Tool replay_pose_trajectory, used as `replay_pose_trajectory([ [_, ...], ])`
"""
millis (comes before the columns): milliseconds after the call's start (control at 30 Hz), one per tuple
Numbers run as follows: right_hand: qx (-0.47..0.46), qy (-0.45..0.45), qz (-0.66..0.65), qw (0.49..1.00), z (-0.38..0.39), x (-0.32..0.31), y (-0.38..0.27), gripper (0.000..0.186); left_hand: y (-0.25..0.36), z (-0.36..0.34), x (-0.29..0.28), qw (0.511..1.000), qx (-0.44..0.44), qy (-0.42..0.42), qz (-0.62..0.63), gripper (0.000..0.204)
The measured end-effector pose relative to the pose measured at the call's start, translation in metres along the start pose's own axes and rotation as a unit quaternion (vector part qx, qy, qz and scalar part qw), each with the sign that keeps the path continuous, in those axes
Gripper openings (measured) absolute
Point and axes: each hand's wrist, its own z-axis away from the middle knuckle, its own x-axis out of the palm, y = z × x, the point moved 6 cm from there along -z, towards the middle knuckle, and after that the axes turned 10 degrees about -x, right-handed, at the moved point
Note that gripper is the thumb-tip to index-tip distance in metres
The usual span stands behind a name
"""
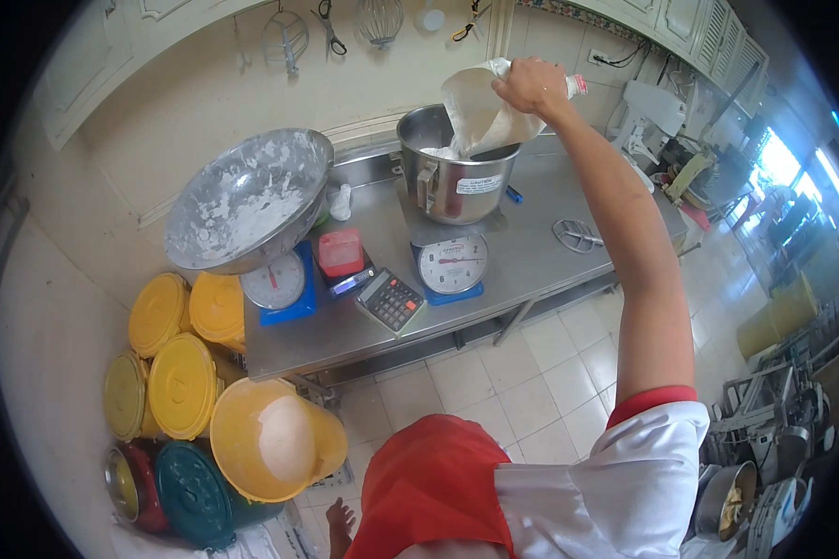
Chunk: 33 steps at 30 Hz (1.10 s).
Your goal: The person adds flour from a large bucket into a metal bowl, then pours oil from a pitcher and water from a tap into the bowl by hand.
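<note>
My right hand point(533, 86) is closed round the handle of a scoop point(483, 104) that looks cut from a plastic jug, with a red-and-white cap at its end. The scoop is tilted, its mouth down inside a deep steel mixing bowl point(466, 194). White powder shows in the bowl by the scoop's lip. Under the bowl is a dial scale point(453, 265) with a blue base. Low down by my red apron point(433, 475), my left hand point(340, 518) hangs with its fingers apart and nothing in it, near a yellow bucket point(331, 438) of pale powder.
A wide, powder-coated steel bowl point(252, 200) rests on another dial scale point(275, 281). Between the scales sit a red container point(340, 252) and a calculator point(391, 300). Several lidded yellow buckets point(182, 384) stand left of the steel table point(541, 247). A flat beater point(578, 236) lies on the right.
</note>
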Motion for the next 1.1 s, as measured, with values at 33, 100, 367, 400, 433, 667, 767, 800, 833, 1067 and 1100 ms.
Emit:
replay_pose_trajectory([
  [33,-0.001,0.001,-0.001,1.0,0.0,0.0,0.0,0.046,-0.004,-0.003,0.001,1.0,0.0,-0.01,-0.003,0.052],
  [100,-0.001,0.003,-0.001,1.0,0.001,-0.001,0.0,0.046,-0.01,-0.008,0.004,1.0,-0.006,-0.017,0.002,0.052],
  [367,-0.028,-0.011,0.013,0.999,0.001,0.0,-0.005,0.046,0.0,-0.008,0.012,1.0,0.002,-0.022,0.008,0.051],
  [400,-0.028,-0.011,0.014,0.999,0.002,-0.001,-0.006,0.046,0.004,-0.007,0.013,1.0,0.008,-0.021,0.005,0.05],
  [433,-0.024,-0.015,0.013,1.0,0.002,-0.001,-0.006,0.046,0.007,-0.005,0.014,1.0,0.015,-0.02,0.002,0.049],
  [667,-0.02,-0.011,-0.003,1.0,0.001,-0.001,-0.007,0.047,0.009,0.0,0.013,0.999,0.02,-0.02,0.016,0.048],
  [767,-0.004,-0.008,-0.003,1.0,0.001,0.005,0.0,0.048,0.007,0.0,0.017,1.0,0.017,-0.011,0.009,0.048],
  [800,-0.005,-0.008,-0.004,1.0,0.001,0.007,0.002,0.048,0.005,0.0,0.017,1.0,0.013,-0.009,0.011,0.048],
  [833,0.002,-0.003,-0.008,1.0,0.001,0.007,0.005,0.048,0.003,-0.001,0.017,1.0,0.009,-0.006,0.013,0.048],
  [1067,0.013,-0.002,-0.03,0.999,0.002,0.006,0.003,0.05,-0.007,-0.007,0.012,1.0,-0.004,-0.02,0.023,0.049],
  [1100,0.013,-0.002,-0.03,0.999,0.002,0.006,0.003,0.05,-0.006,-0.007,0.012,1.0,0.0,-0.018,0.021,0.048],
])
